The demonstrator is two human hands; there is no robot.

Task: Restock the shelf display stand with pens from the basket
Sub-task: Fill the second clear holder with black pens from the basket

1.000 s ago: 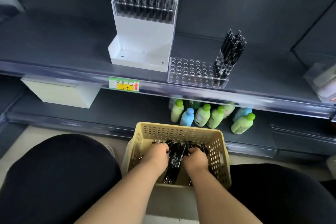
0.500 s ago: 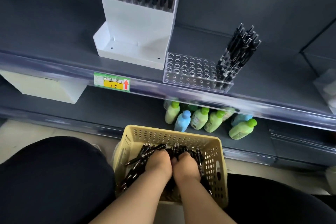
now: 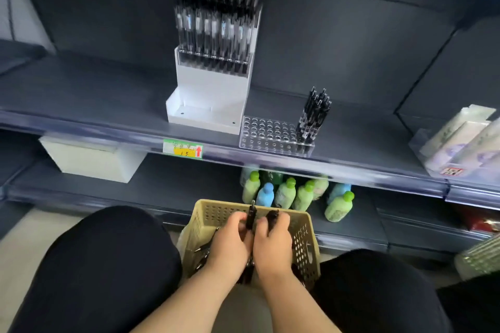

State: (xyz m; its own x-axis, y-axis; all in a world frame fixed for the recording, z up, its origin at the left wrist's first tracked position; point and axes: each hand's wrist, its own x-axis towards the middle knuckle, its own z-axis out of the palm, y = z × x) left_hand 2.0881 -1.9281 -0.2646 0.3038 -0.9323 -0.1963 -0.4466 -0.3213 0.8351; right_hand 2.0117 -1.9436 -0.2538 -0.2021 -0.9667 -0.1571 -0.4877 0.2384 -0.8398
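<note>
Beige perforated basket [image 3: 305,235] holds loose black pens [image 3: 201,257], one bunch upright at the rim. Clear holed stand [image 3: 267,135] on shelf [image 3: 108,94]; standing pens [image 3: 313,116] clustered at its right end.

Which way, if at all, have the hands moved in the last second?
Yes. The left hand and right hand have lifted toward the far rim of the basket, gripping pens.

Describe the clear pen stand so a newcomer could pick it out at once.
On the grey shelf above the bottles, right of the tall white display box, sits the clear pen stand. It is a low transparent block of round holes, with black pens standing only at its right end.
</note>
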